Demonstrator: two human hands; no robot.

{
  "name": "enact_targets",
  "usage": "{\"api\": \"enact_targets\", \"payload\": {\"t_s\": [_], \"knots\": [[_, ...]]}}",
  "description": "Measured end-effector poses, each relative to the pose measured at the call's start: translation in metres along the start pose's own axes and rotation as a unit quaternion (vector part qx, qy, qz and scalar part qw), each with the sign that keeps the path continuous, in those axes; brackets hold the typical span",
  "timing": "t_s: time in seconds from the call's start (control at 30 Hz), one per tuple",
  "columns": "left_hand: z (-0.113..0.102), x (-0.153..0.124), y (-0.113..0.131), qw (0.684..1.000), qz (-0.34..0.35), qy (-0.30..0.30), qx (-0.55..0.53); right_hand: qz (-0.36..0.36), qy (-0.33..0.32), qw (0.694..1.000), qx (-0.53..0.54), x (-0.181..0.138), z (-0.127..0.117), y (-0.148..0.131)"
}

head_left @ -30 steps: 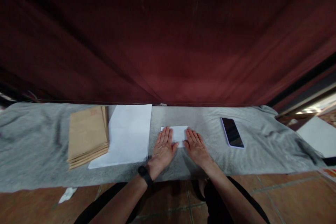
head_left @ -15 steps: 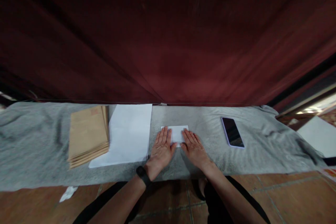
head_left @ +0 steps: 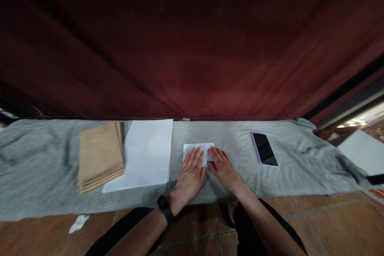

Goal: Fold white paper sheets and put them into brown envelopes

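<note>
A small folded sheet of white paper (head_left: pixel 195 146) lies flat on the grey cloth (head_left: pixel 234 132) in front of me. My left hand (head_left: pixel 189 174) rests palm down over its lower left and middle, fingers stretched out. On the paper's right edge lies my right hand (head_left: pixel 222 167), also flat with fingers extended. The two hands are close together but apart, and a strip of paper shows between them. The palms hide the paper's lower part. On my left wrist is a black band (head_left: pixel 165 208).
Left of my hands lies a stack of large white sheets (head_left: pixel 148 152), partly under a pile of brown envelopes (head_left: pixel 100 150). A phone (head_left: pixel 265 149) with a purple case lies to the right. A dark red curtain (head_left: pixel 192 68) hangs behind. White scrap (head_left: pixel 79 223) lies on the tiled floor.
My left hand has slid right and slightly towards me across the paper, uncovering its upper left corner. My right hand has stayed nearly in place.
</note>
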State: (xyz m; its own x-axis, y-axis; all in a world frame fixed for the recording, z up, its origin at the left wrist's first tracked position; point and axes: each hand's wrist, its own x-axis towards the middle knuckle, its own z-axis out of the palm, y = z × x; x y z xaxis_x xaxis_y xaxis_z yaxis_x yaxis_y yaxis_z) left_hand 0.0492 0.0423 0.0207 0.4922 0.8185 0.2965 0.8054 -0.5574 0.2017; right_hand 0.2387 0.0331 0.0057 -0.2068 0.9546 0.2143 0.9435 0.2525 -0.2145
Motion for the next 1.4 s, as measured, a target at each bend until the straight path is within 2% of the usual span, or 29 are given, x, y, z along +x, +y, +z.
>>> {"api": "enact_targets", "payload": {"t_s": [0.2,0.37,0.5,0.57,0.63,0.73,0.87,1.0,1.23,1.4], "knots": [[0.015,0.001,0.002,1.000,0.006,-0.007,-0.010,0.014,0.003,1.000,0.025,0.007,-0.005,0.000],[0.013,-0.001,0.001,1.000,0.009,-0.012,0.005,0.111,0.052,0.990,0.063,0.018,-0.010,0.003],[0.010,0.002,0.008,1.000,0.002,-0.022,0.015,0.166,0.049,0.981,0.084,0.025,-0.015,0.001],[0.008,0.005,0.011,0.999,-0.005,-0.025,0.019,0.144,0.060,0.984,0.085,0.027,-0.018,-0.003],[0.007,0.009,0.013,0.999,-0.016,-0.027,0.019,0.086,0.072,0.990,0.090,0.030,-0.019,-0.009],[0.006,0.016,0.011,0.998,-0.051,-0.031,0.013,0.017,0.048,0.994,0.094,0.029,-0.014,-0.019],[0.009,0.020,0.003,0.997,-0.071,-0.019,0.024,-0.005,0.017,0.999,0.045,0.021,-0.001,-0.026],[0.016,0.018,-0.003,0.998,-0.046,-0.026,0.030,-0.004,0.022,1.000,0.000,0.014,0.005,-0.024],[0.017,0.013,-0.006,0.995,-0.091,-0.021,0.040,0.040,0.037,0.998,-0.036,0.010,0.007,-0.013],[0.015,0.010,-0.007,0.991,-0.122,-0.020,0.042,0.086,0.041,0.995,-0.037,0.013,-0.004,-0.008]]}}
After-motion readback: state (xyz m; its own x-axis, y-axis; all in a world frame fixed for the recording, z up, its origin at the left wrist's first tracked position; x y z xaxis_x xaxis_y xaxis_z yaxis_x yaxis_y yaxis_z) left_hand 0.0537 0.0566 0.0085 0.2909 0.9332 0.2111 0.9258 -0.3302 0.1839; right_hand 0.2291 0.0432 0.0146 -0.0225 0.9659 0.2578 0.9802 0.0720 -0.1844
